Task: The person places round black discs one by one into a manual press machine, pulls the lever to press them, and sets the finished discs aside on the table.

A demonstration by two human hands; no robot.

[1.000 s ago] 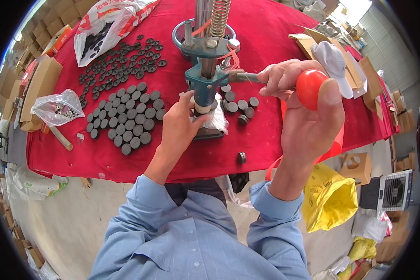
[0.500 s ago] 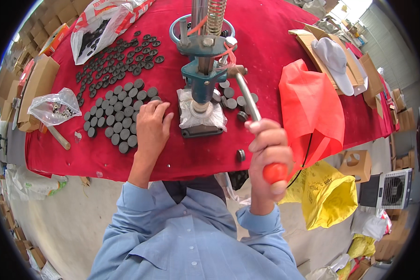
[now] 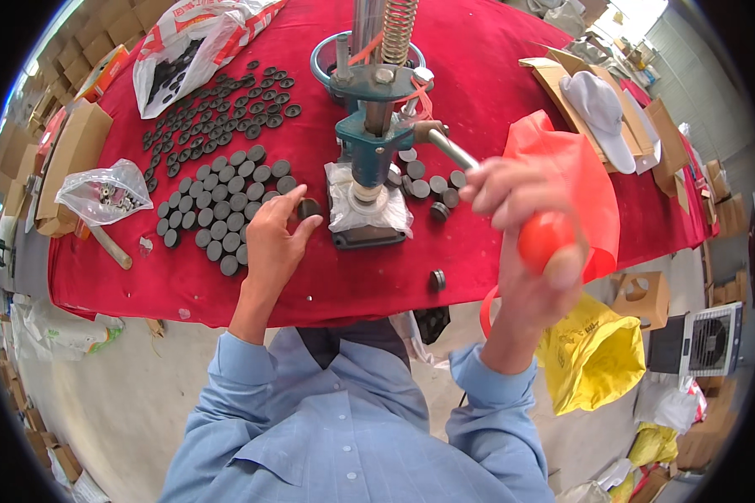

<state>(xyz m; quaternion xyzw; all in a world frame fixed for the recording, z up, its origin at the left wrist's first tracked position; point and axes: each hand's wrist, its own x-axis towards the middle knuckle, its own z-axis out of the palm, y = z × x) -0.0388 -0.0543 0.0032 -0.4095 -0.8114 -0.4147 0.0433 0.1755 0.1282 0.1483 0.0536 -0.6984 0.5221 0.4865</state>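
Thumb and fingers of my left hand [image 3: 275, 233] pinch a dark round disc [image 3: 308, 208], just left of the press's base. My right hand [image 3: 528, 218] is wrapped round the red ball knob [image 3: 548, 241] of the press lever [image 3: 453, 149], slightly blurred. The green hand press [image 3: 372, 155] stands at the middle of the table, its ram down close over a pad wrapped in white plastic [image 3: 366, 210]. To the left of my left hand lies a group of grey discs [image 3: 218, 201]. More discs [image 3: 439, 186] lie right of the press.
Black ribbed caps [image 3: 218, 117] spread behind the grey discs, near a plastic bag [image 3: 195, 59]. At the left are a clear bag of small metal parts [image 3: 105, 191] and a hammer handle [image 3: 111, 248]. A red bag [image 3: 554, 159] lies on the right, a grey cap [image 3: 597, 109] behind it.
My left hand has drawn a disc away from the group towards the press. My right hand has swung the lever knob outward to the right and up.
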